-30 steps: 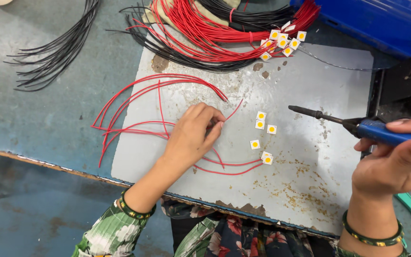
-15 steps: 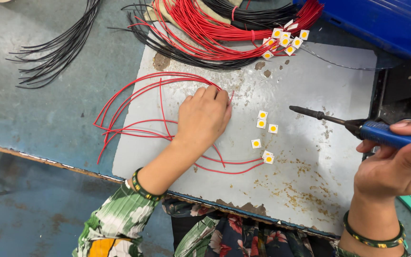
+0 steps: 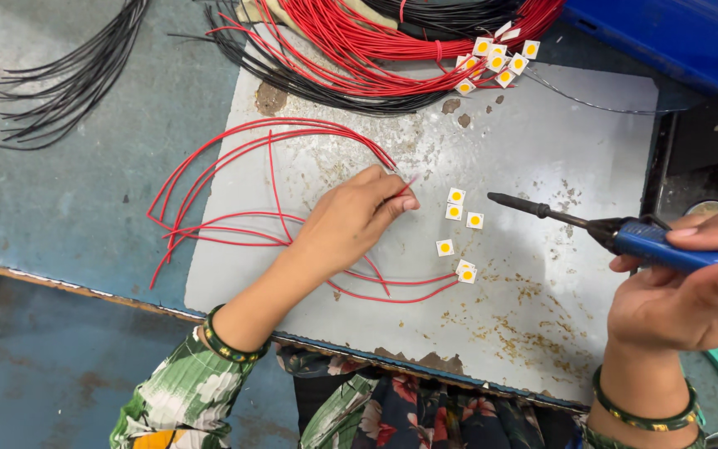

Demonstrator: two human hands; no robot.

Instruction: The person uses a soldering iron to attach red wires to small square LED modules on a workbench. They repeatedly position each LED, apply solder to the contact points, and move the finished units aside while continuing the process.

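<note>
A grey work plate (image 3: 542, 141) covers the middle of the blue bench (image 3: 60, 216). A big bundle of red and black wires (image 3: 359, 41) lies at its far edge. Loose red wires (image 3: 234, 179) loop over the plate's left part. The left hand (image 3: 351, 220) rests on them, fingertips pinching one red wire end. On the right, the right hand (image 3: 691, 291) has its fingers curled around a blue soldering iron (image 3: 625, 237), tip pointing left. Small white LED chips (image 3: 457, 218) lie between the hands.

Black wires (image 3: 76, 79) fan out on the blue bench (image 3: 60, 208). A blue bin (image 3: 666, 37) sits at the far right corner, beside a red wire bundle (image 3: 376, 33).
</note>
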